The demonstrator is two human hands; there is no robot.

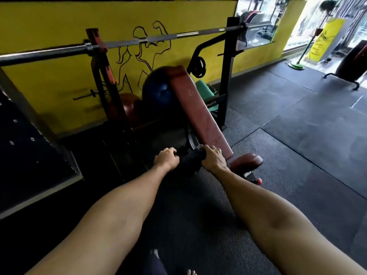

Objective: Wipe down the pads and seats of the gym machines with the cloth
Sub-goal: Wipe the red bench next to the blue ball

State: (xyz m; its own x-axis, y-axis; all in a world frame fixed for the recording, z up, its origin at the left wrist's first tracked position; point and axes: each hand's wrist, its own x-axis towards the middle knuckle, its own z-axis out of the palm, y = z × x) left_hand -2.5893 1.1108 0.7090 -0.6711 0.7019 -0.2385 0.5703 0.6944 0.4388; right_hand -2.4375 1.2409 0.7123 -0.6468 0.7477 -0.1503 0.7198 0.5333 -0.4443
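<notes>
Dim, soft foreground — blown-out daylight upper right, fisheye edges.

Rear wall [49, 86]: yellow paint, with black outline figures [143, 50] of bodybuilders. Wall mirror [256, 20] mounted upper right. Floor [297, 139]: dark textured rubber mats, seams visible. Daylight enters through the glazed front [296, 36] at far right. The left side is dim.

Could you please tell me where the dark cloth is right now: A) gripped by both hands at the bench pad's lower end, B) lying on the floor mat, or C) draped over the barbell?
A: the left hand and right hand both grip the cloth by the lower end of the bench pad.
</notes>
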